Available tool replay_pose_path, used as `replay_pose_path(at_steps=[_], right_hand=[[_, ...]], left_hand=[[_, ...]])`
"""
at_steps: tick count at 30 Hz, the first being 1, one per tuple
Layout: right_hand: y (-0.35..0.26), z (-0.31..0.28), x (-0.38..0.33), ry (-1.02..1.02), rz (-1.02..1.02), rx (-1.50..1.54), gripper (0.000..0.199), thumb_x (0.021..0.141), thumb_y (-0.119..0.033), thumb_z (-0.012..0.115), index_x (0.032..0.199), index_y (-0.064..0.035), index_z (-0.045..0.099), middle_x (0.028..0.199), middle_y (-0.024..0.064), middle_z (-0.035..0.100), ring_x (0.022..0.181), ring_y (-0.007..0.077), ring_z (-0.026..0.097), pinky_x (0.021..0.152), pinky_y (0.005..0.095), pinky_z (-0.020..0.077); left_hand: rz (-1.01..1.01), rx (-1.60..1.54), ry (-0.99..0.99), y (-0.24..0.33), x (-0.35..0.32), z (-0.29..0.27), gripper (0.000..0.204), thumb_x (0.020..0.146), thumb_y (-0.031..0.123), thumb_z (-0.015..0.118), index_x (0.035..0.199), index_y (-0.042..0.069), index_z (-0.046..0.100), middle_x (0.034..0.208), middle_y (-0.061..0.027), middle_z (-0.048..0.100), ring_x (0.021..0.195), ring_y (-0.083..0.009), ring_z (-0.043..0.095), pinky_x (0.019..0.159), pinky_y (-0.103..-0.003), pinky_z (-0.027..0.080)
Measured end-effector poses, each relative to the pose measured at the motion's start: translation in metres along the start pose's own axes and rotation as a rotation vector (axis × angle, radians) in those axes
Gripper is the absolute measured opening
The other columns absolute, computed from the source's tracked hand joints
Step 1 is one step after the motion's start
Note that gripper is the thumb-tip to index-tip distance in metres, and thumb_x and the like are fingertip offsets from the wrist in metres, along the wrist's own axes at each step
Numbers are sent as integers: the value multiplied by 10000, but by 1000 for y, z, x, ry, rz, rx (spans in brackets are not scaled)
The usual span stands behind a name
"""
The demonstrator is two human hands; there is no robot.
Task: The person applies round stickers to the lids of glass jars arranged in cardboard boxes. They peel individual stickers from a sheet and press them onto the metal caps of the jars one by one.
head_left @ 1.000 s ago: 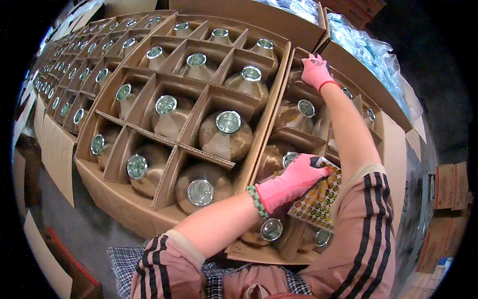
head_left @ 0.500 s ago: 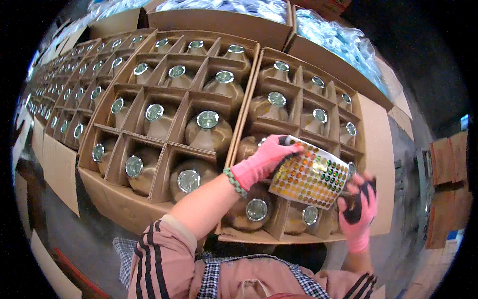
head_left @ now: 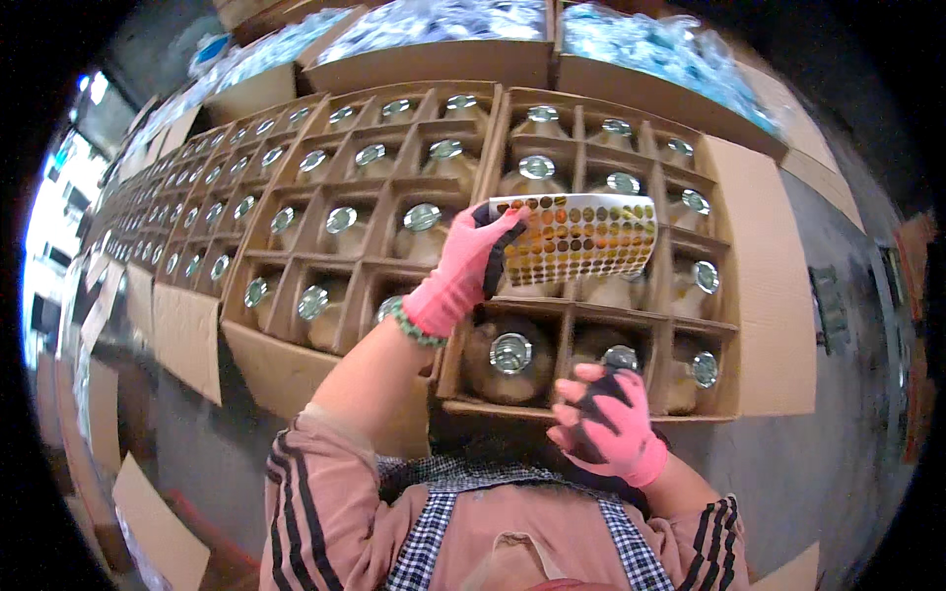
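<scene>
My left hand [head_left: 461, 264], in a pink glove with dark palm, pinches the upper left corner of a white sheet of round, shiny gold and orange stickers [head_left: 581, 236]. The sheet hangs tilted above a divided cardboard box [head_left: 591, 412] of clear glass bottles. Lower down, my right hand [head_left: 613, 426] has its bare fingertips apart and half bent, beside the front middle bottle [head_left: 619, 359]. No held thing shows in it; a small sticker on a fingertip would be too small to make out. Left of it stands another round-shouldered bottle [head_left: 510, 355] in its compartment.
More divided boxes of bottles [head_left: 340, 219] run off to the left. Along the back stand cartons filled with plastic-wrapped bluish goods [head_left: 650, 59]. A cardboard flap [head_left: 764, 286] juts out at the right; others hang at the left. Grey floor [head_left: 847, 394] lies beyond.
The view has shifted. My left hand has carried the sticker sheet up and away from the front bottles. My right hand has moved left and nearer to me, away from the sheet.
</scene>
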State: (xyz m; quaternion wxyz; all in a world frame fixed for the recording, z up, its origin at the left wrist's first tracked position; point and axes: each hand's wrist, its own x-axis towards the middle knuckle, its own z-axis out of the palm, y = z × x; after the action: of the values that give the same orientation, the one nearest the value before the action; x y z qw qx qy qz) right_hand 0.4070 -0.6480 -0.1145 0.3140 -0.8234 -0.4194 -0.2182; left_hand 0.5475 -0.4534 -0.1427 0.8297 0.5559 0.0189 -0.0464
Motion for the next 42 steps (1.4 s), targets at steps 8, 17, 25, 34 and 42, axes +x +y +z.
replay_pose_path(at_steps=[8, 17, 25, 34, 42], right_hand=[[-16, 18, 32, 244, -28, -86, 426, 708, -252, 633, 1063, -92, 463, 1055, 110, 511, 975, 323, 481, 837, 453, 363], [-66, 43, 115, -175, 321, -152, 304, 557, -172, 704, 764, -26, 535, 830, 116, 528, 887, 305, 498, 769, 402, 386], [-114, 80, 136, -289, 573, -67, 211, 604, -148, 677, 684, -25, 525, 691, 108, 529, 721, 287, 508, 707, 350, 401], [-131, 118, 160, -331, 737, -70, 144, 666, -130, 625, 688, -33, 521, 651, 97, 515, 658, 276, 505, 669, 346, 398], [-124, 137, 143, -302, 627, -23, 146, 637, -113, 642, 684, -47, 520, 669, 77, 517, 718, 278, 513, 705, 364, 394]], left_hand=[[198, -8, 104, 53, -168, -70, 270, 725, 30, 538, 972, -80, 533, 822, -46, 550, 745, -90, 484, 700, -210, 383], [89, -36, -229, 55, -145, -109, 315, 683, 60, 616, 968, -54, 544, 825, -42, 566, 714, -83, 516, 667, -199, 415], [162, -28, -320, 45, -138, -156, 170, 622, 32, 649, 781, -10, 606, 717, -70, 594, 738, -150, 511, 708, -270, 414], [97, -5, -433, 46, -129, -194, 147, 641, 96, 646, 732, -13, 608, 669, -71, 558, 659, -165, 510, 620, -257, 407], [188, 64, -459, 42, -130, -205, 158, 606, 87, 660, 741, 13, 626, 665, -65, 590, 652, -173, 520, 630, -269, 421]])
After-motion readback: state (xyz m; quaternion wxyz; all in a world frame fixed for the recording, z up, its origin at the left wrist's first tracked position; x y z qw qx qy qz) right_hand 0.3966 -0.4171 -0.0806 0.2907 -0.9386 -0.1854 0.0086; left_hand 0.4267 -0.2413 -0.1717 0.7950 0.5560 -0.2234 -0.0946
